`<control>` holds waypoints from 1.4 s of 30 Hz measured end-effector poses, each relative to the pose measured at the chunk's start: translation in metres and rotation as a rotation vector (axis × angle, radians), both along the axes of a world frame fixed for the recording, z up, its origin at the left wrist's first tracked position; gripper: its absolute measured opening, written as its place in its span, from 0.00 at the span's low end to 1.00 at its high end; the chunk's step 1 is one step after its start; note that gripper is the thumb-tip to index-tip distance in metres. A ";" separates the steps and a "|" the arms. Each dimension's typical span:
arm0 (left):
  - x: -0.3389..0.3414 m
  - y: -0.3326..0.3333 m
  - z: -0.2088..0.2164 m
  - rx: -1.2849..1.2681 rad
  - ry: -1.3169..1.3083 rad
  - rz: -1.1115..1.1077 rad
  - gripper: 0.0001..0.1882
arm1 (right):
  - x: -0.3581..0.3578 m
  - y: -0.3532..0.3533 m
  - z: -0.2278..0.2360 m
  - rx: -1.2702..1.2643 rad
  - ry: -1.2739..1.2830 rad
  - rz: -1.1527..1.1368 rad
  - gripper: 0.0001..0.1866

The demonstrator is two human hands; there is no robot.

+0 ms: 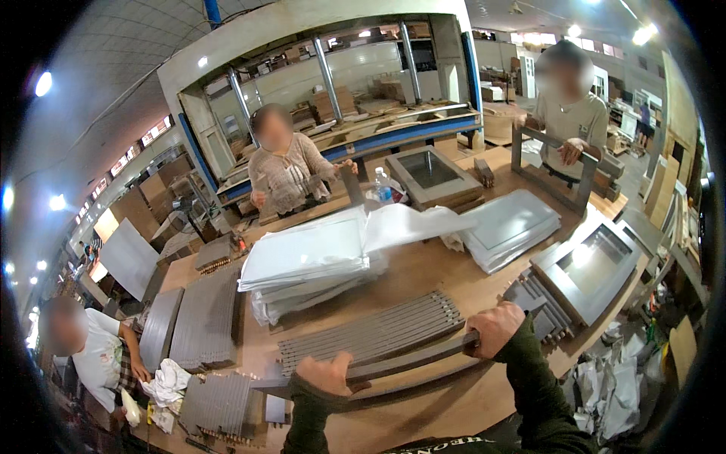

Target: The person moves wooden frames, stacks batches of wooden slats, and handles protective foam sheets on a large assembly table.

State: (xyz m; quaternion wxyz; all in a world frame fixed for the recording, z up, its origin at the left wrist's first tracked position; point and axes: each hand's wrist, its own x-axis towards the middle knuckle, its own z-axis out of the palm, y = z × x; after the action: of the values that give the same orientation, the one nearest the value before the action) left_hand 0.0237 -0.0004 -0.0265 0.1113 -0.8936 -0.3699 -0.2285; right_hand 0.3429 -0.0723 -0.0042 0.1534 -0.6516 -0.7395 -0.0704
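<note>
A long grey frame strip (412, 362) runs crosswise in front of me, over the near part of the table. My right hand (495, 331) is closed round its right end. Toward the other end, my left hand (327, 374) grips the same strip, with the thumb on the near side and some fingers hidden. Just beyond lies a row of similar grey strips (370, 333), side by side. A stack of short grey pieces (219, 406) sits left of my left hand. Past my right hand are more grey pieces (535, 299) and a grey frame with a glass pane (597, 265).
Wrapped glass panes (306, 253) are stacked mid-table, with another pile (514, 223) to the right. Across the table one person (291, 170) stands near a water bottle (383, 184); another holds a grey rectangular frame (548, 189). A third person (106, 344) is at the left.
</note>
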 end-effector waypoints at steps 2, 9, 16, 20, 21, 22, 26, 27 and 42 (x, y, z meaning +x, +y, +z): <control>-0.001 -0.001 -0.002 0.041 0.032 0.026 0.33 | -0.002 0.001 -0.002 -0.013 0.008 0.014 0.14; 0.002 0.002 -0.002 -0.001 0.049 0.082 0.32 | 0.000 0.001 0.000 0.014 -0.002 -0.014 0.13; 0.005 0.007 0.020 -0.060 -0.247 -0.139 0.25 | 0.002 0.010 -0.005 0.071 0.024 0.012 0.15; 0.009 -0.015 0.078 -0.023 -0.129 -0.249 0.15 | 0.000 0.013 -0.005 0.084 0.015 0.028 0.13; 0.014 -0.019 0.089 0.011 -0.085 -0.275 0.13 | 0.002 0.010 -0.004 0.077 0.010 0.014 0.13; 0.020 -0.022 0.098 0.101 -0.093 -0.332 0.08 | 0.004 0.009 -0.004 0.072 0.013 0.009 0.13; 0.054 -0.062 0.162 0.157 0.105 -0.425 0.09 | 0.006 0.011 -0.006 0.065 0.027 0.028 0.13; 0.058 -0.076 0.170 0.189 0.131 -0.414 0.09 | 0.002 0.014 -0.005 0.116 0.032 0.062 0.12; 0.062 -0.104 0.178 0.363 0.178 -0.544 0.10 | 0.006 0.015 -0.007 0.006 0.065 0.015 0.14</control>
State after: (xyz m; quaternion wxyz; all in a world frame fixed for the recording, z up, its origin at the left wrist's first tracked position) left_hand 0.0854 -0.1041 0.1514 0.2354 -0.9416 -0.0597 -0.2332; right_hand 0.3493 -0.0571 -0.0108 0.1799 -0.6475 -0.7388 -0.0505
